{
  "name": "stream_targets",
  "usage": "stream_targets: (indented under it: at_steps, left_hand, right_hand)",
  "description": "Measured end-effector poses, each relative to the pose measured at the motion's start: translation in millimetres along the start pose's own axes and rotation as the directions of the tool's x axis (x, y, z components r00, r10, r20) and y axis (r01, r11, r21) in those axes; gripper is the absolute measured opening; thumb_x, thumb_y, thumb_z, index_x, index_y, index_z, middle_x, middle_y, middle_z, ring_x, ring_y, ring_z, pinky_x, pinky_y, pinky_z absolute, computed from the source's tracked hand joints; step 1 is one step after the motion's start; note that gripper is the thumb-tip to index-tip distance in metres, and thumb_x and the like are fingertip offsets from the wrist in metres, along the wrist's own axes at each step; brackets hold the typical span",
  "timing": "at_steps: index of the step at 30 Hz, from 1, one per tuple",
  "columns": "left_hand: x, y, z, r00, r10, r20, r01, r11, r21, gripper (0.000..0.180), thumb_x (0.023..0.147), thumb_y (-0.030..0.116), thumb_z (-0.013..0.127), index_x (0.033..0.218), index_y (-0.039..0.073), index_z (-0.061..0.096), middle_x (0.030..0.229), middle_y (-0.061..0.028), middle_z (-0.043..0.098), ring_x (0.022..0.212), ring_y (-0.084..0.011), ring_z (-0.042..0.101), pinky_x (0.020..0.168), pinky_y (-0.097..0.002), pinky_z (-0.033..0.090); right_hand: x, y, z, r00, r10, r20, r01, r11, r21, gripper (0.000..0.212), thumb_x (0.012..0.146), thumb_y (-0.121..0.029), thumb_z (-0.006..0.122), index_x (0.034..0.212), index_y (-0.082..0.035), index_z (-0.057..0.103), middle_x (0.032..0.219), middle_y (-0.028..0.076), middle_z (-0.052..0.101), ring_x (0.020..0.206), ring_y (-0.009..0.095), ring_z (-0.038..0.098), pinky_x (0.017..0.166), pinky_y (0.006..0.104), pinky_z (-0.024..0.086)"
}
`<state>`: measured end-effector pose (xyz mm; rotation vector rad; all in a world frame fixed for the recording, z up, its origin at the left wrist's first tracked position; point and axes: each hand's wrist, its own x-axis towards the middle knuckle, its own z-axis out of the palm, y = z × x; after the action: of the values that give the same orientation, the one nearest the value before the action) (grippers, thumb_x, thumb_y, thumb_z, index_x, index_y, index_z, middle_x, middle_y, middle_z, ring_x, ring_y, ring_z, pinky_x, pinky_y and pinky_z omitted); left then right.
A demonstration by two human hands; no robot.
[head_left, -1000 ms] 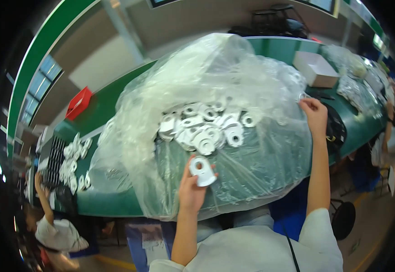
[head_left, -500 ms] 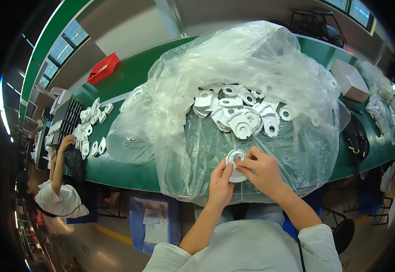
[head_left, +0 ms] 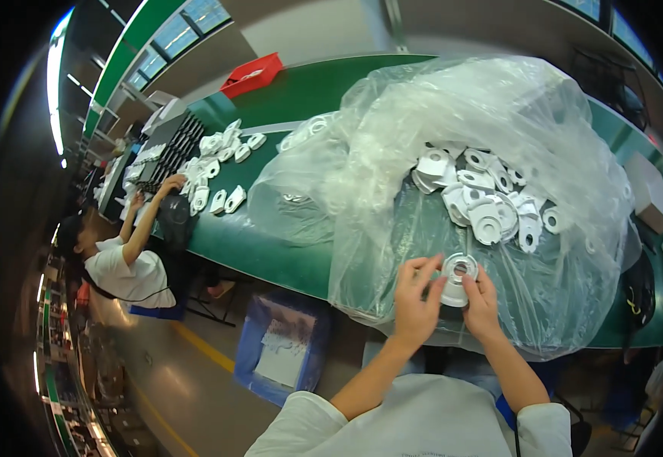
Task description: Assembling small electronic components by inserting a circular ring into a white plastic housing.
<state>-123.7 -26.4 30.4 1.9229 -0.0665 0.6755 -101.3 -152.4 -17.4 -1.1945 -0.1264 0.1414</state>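
Observation:
A white plastic part (head_left: 454, 295) with a round ring at its top end is in front of me, over the near part of a clear plastic bag (head_left: 392, 251). My right hand (head_left: 482, 305) is closed on its right side, thumb on the face near the ring. Just left of the part is my left hand (head_left: 415, 301), its fingers apart and nothing visible in them. Whether its fingertips touch the part's edge is hard to tell. Beyond both hands, a heap of similar white parts (head_left: 487, 222) lies inside the opened bag.
The bag covers much of a green table (head_left: 232, 242). To the left, a co-worker (head_left: 129, 266) reaches toward more white parts (head_left: 208, 169) beside dark racks (head_left: 170, 156). A red bin (head_left: 251, 75) stands at the back, a white box (head_left: 647, 194) at right, a blue-lined bin (head_left: 247, 358) below the table.
The view has swung left, so the table contents appear farther right. My left hand has let go of the white part and spread its fingers; my right hand now grips its side.

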Motion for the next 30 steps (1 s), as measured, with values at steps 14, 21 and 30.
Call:
stream_targets:
  at_steps: [14, 21, 30]
  left_hand:
    - [151, -189, -171, 0.991, 0.133, -0.008, -0.072, 0.585, 0.808, 0.014, 0.069, 0.007, 0.072, 0.082, 0.003, 0.068, 0.093, -0.0142, 0.058, 0.096, -0.0357, 0.049, 0.084, -0.0400, 0.041]
    - [159, -149, -202, 0.987, -0.015, -0.157, 0.105, 0.809, 0.579, 0.015, 0.076, 0.009, 0.069, 0.086, -0.003, 0.067, 0.069, -0.0135, 0.065, 0.059, -0.0189, 0.063, 0.058, -0.0291, 0.047]
    - [144, -60, -186, 0.837, -0.407, 0.365, 0.337, 0.910, 0.242, 0.010, 0.080, 0.003, 0.063, 0.088, -0.002, 0.064, 0.070, 0.0006, 0.058, 0.063, -0.0061, 0.054, 0.056, -0.0207, 0.041]
  right_hand:
    - [9, -14, -6, 0.961, 0.225, 0.160, -0.250, 0.954, 0.166, 0.027, 0.098, -0.023, 0.038, 0.116, -0.004, 0.043, 0.093, 0.021, 0.064, 0.070, 0.027, 0.066, 0.049, 0.0300, 0.046]
    - [10, -12, -7, 0.959, 0.220, 0.181, -0.247, 0.958, 0.146, 0.028, 0.098, -0.023, 0.037, 0.116, -0.004, 0.043, 0.093, 0.021, 0.064, 0.070, 0.026, 0.066, 0.049, 0.0296, 0.047]
    - [12, -13, -11, 0.952, 0.256, 0.166, -0.279, 0.950, 0.137, 0.030, 0.098, -0.022, 0.036, 0.121, -0.002, 0.040, 0.095, 0.022, 0.063, 0.072, 0.026, 0.066, 0.049, 0.0295, 0.049]
